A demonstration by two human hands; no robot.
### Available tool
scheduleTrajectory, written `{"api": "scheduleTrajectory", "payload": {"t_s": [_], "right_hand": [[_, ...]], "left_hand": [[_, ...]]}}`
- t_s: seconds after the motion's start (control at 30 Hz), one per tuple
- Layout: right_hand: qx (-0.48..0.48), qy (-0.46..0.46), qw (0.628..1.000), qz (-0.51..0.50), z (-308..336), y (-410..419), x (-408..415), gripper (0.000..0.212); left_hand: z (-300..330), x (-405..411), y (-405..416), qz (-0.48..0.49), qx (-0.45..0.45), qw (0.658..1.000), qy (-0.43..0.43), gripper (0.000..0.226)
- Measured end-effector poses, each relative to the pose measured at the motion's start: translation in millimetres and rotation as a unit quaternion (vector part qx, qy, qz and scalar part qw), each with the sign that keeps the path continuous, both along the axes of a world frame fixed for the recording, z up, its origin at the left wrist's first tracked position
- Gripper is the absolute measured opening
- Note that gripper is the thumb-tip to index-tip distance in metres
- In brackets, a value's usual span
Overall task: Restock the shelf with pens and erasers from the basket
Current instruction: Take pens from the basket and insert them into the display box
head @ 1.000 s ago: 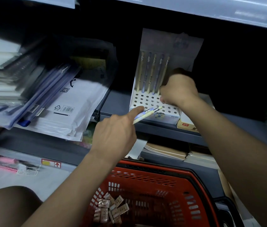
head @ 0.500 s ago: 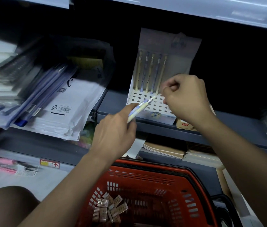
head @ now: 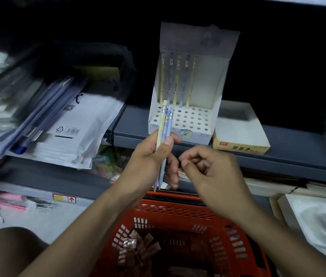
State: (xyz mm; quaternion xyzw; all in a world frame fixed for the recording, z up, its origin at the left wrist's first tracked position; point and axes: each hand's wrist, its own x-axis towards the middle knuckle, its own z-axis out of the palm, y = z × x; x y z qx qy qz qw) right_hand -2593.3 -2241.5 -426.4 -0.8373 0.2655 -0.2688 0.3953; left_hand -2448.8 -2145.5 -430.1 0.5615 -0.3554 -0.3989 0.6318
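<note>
red basket (head: 180,222): below both hands, wrapped erasers (head: 136,248) inside
left hand (head: 150,156): thumb and fingers grip three pens (head: 165,136) upright before the holder
right hand (head: 208,172): fingers loosely curled, holding nothing
white holder (head: 190,120): on shelf (head: 278,156), five pens (head: 178,80) standing in back row

This is a stationery shop — or the stationery aisle of a larger store. Grey metal shelving (head: 258,154) runs in tiers, its lip carrying a small red-and-yellow sticker (head: 64,197). A white cardboard display box (head: 214,100) stands on the shelf with pens (head: 178,80) upright in a perforated tray. Beside it lies a flat yellow-edged retail carton (head: 240,145) with printed lettering. To the left sit stacked packaged folders and envelopes (head: 72,124) bearing a barcode and recycling mark. Below stands a red plastic shopping basket (head: 178,216) — wrapped erasers (head: 136,250) lie inside.
</note>
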Motion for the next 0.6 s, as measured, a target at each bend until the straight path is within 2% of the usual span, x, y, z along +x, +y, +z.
{"api": "scheduleTrajectory", "payload": {"t_s": [0.27, 0.6], "right_hand": [[0.013, -0.016, 1.000, -0.007, -23, -7, -7, 0.018], [0.080, -0.043, 0.996, -0.004, -40, -10, -2, 0.006]], "left_hand": [[-5, -5, -4, -0.030, 0.056, 0.998, -0.002, 0.030], [-16, -18, -10, -0.054, 0.054, 0.996, 0.045, 0.032]]}}
